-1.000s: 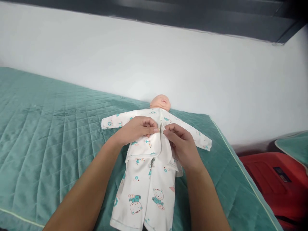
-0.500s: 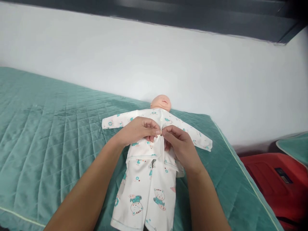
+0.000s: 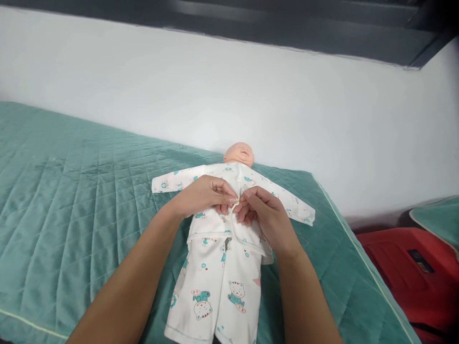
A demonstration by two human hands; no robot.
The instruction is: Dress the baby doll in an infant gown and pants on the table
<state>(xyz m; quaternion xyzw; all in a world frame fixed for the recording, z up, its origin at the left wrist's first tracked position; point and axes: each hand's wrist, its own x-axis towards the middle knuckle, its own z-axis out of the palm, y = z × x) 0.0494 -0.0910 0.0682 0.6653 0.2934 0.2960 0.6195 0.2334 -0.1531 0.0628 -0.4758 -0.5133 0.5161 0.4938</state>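
A baby doll [image 3: 238, 153] lies on its back, dressed in a white long-sleeved shirt [image 3: 215, 224] with teal and pink animal prints. Matching white trousers [image 3: 211, 291] cover its legs, and a small dark gap shows at their waist. Over the chest, my left hand [image 3: 215, 193] pinches the edge of the shirt's front opening between thumb and fingers. From the other side my right hand [image 3: 261, 203] pinches the same spot, its fingertips almost touching the left ones. Below them the loose front edge curves down. Any button between the fingertips is too small and covered to make out.
The doll lies on a green quilted bedspread [image 3: 82, 200] that reaches a white wall [image 3: 229, 91]. Beyond the bed's right edge stand a red plastic chair [image 3: 398, 272] and another green cloth [image 3: 437, 220]. A dark frame [image 3: 229, 19] runs along the top.
Both hands stay at the shirt front, with the fingertips shifted slightly. The front edge below them now curves away as a raised fold, and more of my right fingers shows.
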